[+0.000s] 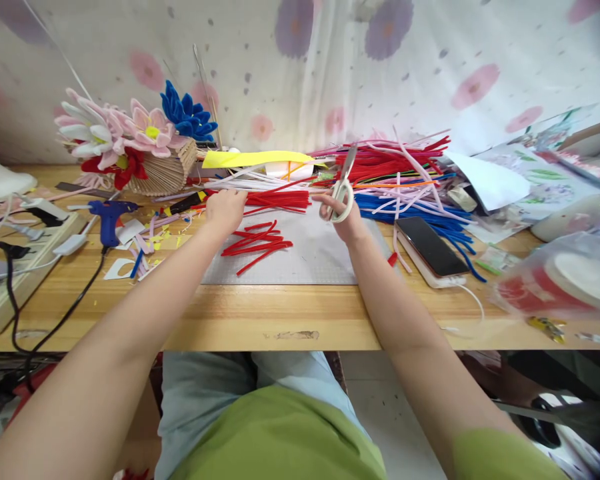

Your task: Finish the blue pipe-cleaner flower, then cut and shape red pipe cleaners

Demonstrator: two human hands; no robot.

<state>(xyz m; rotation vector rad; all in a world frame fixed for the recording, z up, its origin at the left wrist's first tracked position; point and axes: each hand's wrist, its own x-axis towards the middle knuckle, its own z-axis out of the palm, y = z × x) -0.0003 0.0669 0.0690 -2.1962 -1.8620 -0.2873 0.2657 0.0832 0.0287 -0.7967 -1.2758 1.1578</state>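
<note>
My left hand is closed over the left part of a bundle of long red pipe cleaners; its fingertips are mostly hidden behind the hand. In my right hand is a pair of scissors with pale handles, the blades pointing up and away from me. The fingers are partly through the loops, and one finger extends toward the right end of the red bundle. Closer to me, several shorter cut red pieces lie loosely crossed on a grey cutting mat.
Red, pink and blue pipe cleaners are heaped at the right, with a phone before them. A bagged cup stands far right. Leftward are a blue glue gun, scraps, a power strip and fuzzy flowers.
</note>
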